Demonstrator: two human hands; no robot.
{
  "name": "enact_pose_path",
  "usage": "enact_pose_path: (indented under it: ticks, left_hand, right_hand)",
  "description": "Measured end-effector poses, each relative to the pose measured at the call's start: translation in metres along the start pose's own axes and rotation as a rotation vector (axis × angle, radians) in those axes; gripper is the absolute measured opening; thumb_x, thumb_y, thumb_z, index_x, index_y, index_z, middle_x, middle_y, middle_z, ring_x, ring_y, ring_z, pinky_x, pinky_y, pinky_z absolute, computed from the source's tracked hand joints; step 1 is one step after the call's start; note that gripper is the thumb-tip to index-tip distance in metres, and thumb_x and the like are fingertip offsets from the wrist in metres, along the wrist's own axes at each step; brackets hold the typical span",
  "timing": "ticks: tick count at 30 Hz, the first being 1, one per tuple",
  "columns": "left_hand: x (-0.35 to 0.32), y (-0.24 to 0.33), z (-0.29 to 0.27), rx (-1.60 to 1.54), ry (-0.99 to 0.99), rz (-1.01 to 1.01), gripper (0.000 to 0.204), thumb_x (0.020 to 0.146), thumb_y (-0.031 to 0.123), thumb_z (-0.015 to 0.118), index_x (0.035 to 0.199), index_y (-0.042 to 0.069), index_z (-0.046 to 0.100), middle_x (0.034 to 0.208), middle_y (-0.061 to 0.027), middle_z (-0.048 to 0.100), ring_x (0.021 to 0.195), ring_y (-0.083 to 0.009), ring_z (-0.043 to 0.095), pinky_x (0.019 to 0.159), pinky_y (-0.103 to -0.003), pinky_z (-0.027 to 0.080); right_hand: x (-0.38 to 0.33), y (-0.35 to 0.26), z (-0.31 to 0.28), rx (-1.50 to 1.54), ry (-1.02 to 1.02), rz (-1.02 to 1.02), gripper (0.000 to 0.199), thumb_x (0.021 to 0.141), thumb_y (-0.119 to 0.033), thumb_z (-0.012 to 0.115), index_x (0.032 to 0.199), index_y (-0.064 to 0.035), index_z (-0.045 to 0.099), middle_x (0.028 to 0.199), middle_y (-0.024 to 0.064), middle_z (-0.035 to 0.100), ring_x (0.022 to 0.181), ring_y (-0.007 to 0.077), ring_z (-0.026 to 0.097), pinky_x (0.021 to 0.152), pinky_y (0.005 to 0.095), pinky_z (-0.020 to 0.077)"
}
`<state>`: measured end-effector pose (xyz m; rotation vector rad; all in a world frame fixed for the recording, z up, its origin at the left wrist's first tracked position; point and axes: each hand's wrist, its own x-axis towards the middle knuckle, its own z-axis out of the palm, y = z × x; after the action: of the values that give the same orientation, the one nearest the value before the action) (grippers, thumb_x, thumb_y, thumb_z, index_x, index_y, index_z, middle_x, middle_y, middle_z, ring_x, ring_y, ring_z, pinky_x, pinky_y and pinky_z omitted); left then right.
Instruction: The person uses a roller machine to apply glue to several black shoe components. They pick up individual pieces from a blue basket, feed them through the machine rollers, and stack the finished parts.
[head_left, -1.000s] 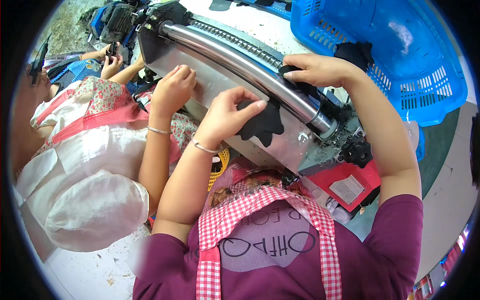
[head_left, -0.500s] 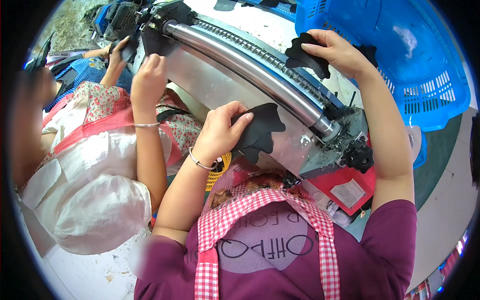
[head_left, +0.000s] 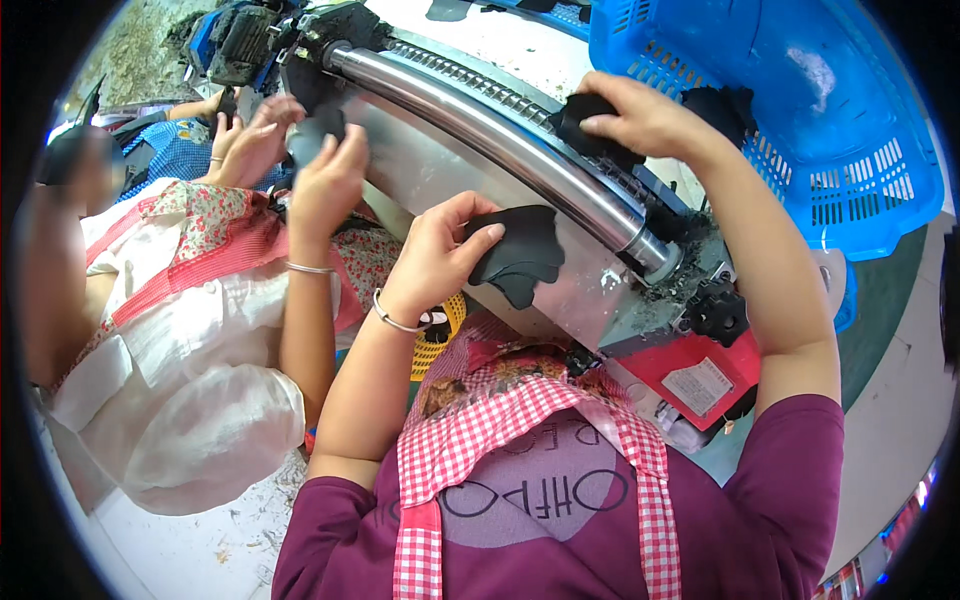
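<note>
Between the thumb and fingers of my left hand (head_left: pixel 435 255) is a small stack of black scallop-edged sheet pieces (head_left: pixel 522 248), possibly leather or fabric. The stack is on the near side of a long steel roller (head_left: pixel 490 142), over the machine's metal front plate (head_left: pixel 410 150). Across the roller, my right hand (head_left: pixel 645 118) pinches more black cut pieces (head_left: pixel 578 128), low by the coiled bar (head_left: pixel 480 85) behind the roller. My right fingers partly cover these pieces.
A blue plastic basket (head_left: pixel 860 150) stands at the far right, with black pieces (head_left: pixel 722 112) by its near side. A black knob (head_left: pixel 718 312) and a red box (head_left: pixel 705 380) are at the machine's right end. At left, a co-worker's hands (head_left: pixel 325 185) handle dark pieces.
My right hand has moved slightly left and down toward the coiled bar with its pieces. My left hand's stack has tilted and shifted slightly left. The co-worker's hands have come closer together.
</note>
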<state>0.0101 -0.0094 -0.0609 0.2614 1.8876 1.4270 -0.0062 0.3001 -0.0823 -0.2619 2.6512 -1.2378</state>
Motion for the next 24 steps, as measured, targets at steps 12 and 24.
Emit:
enact_pose_path:
  ticks: [12,24]
  left_hand:
    - [0.017,0.028,0.011,0.811,0.102,0.028,0.038,0.091,0.033,0.069,0.087,-0.004,0.069,0.069,-0.0267,0.062,0.062,-0.0421,0.064,0.062,-0.044,0.051]
    - [-0.011,0.020,-0.008,0.185,-0.087,-0.065,0.017,0.099,0.007,0.062,0.113,-0.001,0.058,0.100,-0.0021,0.064,0.088,-0.0053,0.060,0.076,-0.024,0.053]
  right_hand:
    - [-0.006,-0.006,-0.006,0.628,-0.299,0.212,0.049,0.099,-0.034,0.064,0.139,-0.0064,0.057,0.119,0.0038,0.064,0.101,0.0114,0.058,0.080,0.0289,0.0502]
    - [-0.004,0.001,-0.018,0.119,0.067,0.118,0.028,0.092,-0.014,0.068,0.117,-0.0022,0.063,0.101,0.0080,0.067,0.095,0.0160,0.063,0.085,0.0322,0.0508]
